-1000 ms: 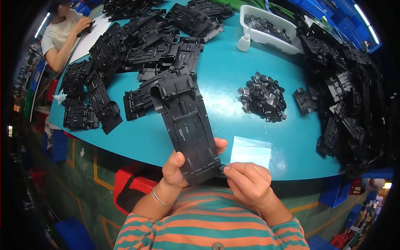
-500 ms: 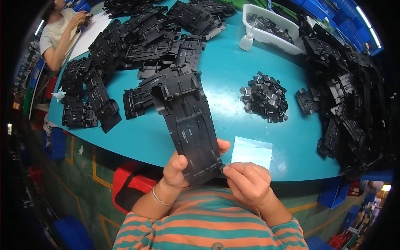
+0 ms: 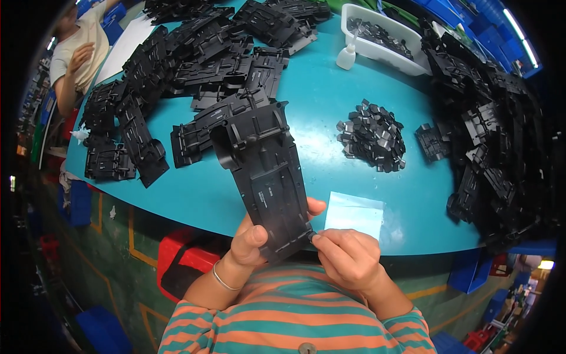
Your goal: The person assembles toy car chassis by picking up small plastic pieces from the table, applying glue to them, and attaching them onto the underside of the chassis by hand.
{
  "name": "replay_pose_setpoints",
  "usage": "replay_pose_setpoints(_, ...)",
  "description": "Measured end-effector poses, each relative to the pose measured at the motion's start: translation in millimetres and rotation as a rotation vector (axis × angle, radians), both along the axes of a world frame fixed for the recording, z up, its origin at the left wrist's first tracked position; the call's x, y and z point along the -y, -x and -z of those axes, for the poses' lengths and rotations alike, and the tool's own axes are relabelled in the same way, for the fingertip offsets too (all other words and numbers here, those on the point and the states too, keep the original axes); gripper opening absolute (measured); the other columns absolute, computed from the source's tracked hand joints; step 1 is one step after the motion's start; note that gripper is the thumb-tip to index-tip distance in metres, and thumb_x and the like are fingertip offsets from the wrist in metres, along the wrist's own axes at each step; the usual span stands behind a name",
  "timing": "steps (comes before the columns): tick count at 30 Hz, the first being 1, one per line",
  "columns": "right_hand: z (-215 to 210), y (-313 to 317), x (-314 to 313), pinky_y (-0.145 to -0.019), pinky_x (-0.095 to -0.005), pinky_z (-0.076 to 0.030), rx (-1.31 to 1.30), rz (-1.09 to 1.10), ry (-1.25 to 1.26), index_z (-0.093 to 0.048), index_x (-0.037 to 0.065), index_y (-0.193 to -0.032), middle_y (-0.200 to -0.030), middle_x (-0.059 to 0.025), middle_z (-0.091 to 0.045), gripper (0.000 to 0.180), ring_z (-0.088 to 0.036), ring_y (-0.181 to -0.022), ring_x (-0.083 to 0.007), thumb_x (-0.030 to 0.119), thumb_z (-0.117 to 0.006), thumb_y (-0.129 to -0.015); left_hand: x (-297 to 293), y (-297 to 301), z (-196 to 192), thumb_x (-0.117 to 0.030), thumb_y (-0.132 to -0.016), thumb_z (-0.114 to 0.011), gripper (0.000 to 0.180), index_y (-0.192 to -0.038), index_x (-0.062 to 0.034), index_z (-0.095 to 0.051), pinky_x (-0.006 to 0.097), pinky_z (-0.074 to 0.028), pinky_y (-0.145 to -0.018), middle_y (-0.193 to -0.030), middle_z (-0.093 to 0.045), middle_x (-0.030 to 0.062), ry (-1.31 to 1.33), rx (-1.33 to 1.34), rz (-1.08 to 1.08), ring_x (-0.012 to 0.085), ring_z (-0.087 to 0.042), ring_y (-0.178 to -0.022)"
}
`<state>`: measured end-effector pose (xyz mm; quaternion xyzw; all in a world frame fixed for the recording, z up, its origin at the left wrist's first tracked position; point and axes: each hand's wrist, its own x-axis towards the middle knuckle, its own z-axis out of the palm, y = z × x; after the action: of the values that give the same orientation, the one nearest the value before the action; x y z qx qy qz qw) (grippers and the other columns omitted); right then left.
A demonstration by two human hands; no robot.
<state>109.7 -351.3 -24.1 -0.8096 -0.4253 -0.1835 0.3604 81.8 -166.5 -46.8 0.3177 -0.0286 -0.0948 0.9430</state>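
Note:
My left hand (image 3: pixel 247 243) grips a long black molded plastic panel (image 3: pixel 274 189) near its lower end, thumb along the left edge and fingers coming round from behind to the right edge. The panel is tilted, its far end raised above the table. At its lower right corner, my right hand (image 3: pixel 352 255) pinches a small dark clip-like piece (image 3: pixel 311 236) against the edge. Fingertips hide most of that piece, so how it sits there cannot be seen. Beyond my right hand lies a heap of small black clips (image 3: pixel 372 137) on the teal table (image 3: pixel 312 76).
Similar black panels (image 3: pixel 212 74) are piled at the back left, and more are stacked (image 3: pixel 483 135) at the right. A pale blue sheet (image 3: pixel 354 213) lies by the near edge. Behind stand a white bin (image 3: pixel 386 44) of small parts and a small white bottle (image 3: pixel 346 57). A co-worker (image 3: pixel 79 53) is at far left.
My hands keep their hold, the panel tilting slightly. The co-worker's hands, together around something dark before, are now apart, one arm reaching up and away.

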Motion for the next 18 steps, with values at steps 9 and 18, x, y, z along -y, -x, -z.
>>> replay_pose_setpoints(9,-0.2,-0.8,0.3,-0.047,-0.0264,-0.044,0.005,-0.007,0.036,-0.065,0.002,-0.085,-0.079,-0.0044,-0.062,0.025,-0.056,-0.056,-0.0153,-0.002,-0.065,-0.06,0.1,-0.7,-0.3,-0.049,-0.074,-0.07,0.086,-0.133,0.0053,-0.039,0.038,-0.041,-0.101,-0.128,-0.052,0.0239,0.0,-0.022,0.005,0.0267,-0.053,-0.117)
replay_pose_setpoints(18,2.2,-1.7,-2.1,-0.047,-0.0262,-0.043,-0.006,-0.018,0.039,-0.065,0.002,-0.084,-0.079,-0.0046,-0.062,0.023,-0.056,-0.056,-0.0154,-0.001,-0.064,-0.061,-0.8,-0.8,0.1,-0.047,-0.076,-0.07,0.085,-0.131,0.009,-0.039,0.042,-0.047,-0.097,-0.126,-0.05,0.0311,-0.018,0.009,-0.008,0.0338,-0.056,-0.115)
